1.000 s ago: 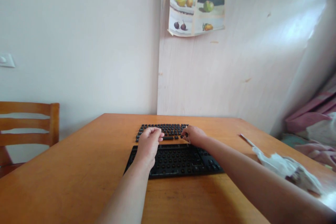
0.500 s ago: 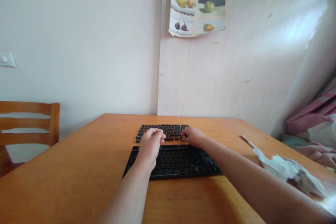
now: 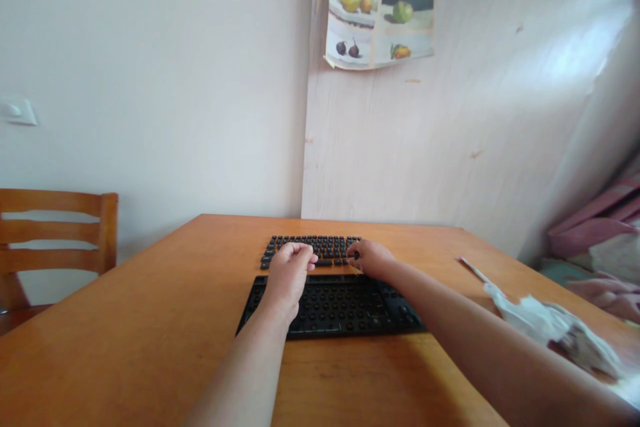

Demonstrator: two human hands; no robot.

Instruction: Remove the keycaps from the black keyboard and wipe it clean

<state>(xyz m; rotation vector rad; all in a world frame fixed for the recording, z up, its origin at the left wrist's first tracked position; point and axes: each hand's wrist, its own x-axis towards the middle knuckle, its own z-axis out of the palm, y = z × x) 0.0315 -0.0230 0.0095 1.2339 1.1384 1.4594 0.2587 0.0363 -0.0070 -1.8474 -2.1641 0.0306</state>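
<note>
A black keyboard base [image 3: 335, 307] with its key posts bare lies on the table in front of me. Behind it, loose black keycaps [image 3: 330, 253] are laid out in rows on the wood. Above the near left of these rows is my left hand [image 3: 293, 267], its thumb and fingers pinched together; whatever is between them is hidden. At the right end of the rows my right hand [image 3: 373, 258] is closed, with a small dark keycap [image 3: 357, 255] at its fingertips. The right wrist and forearm cover part of the base's right side.
The wooden table [image 3: 150, 333] reaches back to the wall. On its right lie a crumpled white plastic bag [image 3: 535, 320] and a thin stick-like thing [image 3: 474, 269]. A wooden chair [image 3: 55, 233] stands at the left. Pink cloth [image 3: 585, 233] is heaped beyond the right edge.
My right hand has risen slightly from the keycap rows, and the dark keycap at its fingertips shows more clearly. My left hand keeps its pinch. The whole view has shifted a little.
</note>
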